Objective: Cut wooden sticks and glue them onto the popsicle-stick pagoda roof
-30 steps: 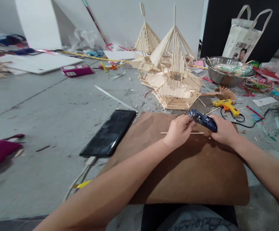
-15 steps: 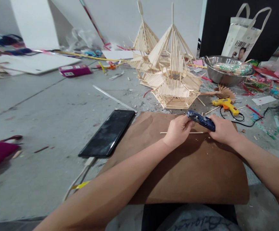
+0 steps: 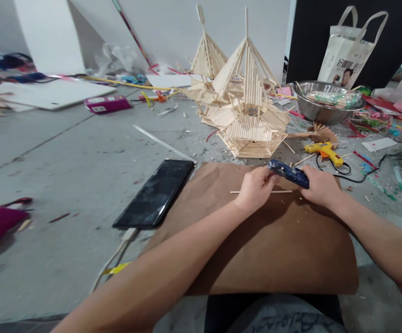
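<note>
Over the brown paper sheet (image 3: 256,259), my right hand (image 3: 322,186) is closed around the near end of a dark blue hand tool (image 3: 289,173) with pale specks on it. Its exact kind is unclear. My left hand (image 3: 256,185) is closed at the tool's far left end, fingers pinched together; what they hold there is hidden. A thin wooden stick (image 3: 282,191) lies on the paper, passing behind my left hand. Just beyond the paper stands a pavilion-like model (image 3: 252,127) of wooden sticks with a pointed roof.
Left of the paper lies a black phone (image 3: 155,194) with a cable. A yellow glue gun (image 3: 325,151) rests at the right, its cord trailing. Behind it are a metal bowl (image 3: 329,115) of packaged sticks, a white bag (image 3: 343,55) and scattered scraps. A second stick model (image 3: 206,60) stands behind.
The view has shifted very slightly. Both hands and the blue tool keep the same pose over the paper.
</note>
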A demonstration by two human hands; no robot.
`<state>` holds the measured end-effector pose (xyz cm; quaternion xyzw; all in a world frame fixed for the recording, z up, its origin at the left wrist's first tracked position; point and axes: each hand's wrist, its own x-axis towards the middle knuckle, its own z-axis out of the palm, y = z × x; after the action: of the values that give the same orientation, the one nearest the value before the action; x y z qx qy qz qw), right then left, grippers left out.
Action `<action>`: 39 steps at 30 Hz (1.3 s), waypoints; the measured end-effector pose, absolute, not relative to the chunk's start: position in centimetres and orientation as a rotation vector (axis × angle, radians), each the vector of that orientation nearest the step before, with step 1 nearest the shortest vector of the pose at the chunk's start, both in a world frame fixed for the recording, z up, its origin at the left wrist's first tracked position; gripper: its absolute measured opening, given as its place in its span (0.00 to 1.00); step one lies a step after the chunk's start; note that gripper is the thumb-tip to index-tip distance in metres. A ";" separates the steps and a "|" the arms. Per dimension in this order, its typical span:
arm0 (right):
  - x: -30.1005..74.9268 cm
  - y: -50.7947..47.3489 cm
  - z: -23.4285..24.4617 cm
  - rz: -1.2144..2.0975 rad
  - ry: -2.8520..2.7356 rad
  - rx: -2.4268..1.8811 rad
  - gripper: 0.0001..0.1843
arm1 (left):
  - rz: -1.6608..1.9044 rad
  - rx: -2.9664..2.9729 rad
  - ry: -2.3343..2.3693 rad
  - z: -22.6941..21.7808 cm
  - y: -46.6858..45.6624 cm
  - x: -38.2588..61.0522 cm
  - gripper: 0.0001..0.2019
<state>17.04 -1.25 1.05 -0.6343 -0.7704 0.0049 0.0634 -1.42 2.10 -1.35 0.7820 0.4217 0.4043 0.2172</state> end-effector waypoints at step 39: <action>18.2 -0.4 -0.3 0.158 -2.335 -1.432 0.29 | 1.509 3.108 0.906 -1.5 4.1 -2.3 0.14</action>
<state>18.17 -0.37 -0.28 -0.5117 -0.8343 0.0564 0.1974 -2.33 4.08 -1.45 0.8501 0.2478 0.4128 -0.2135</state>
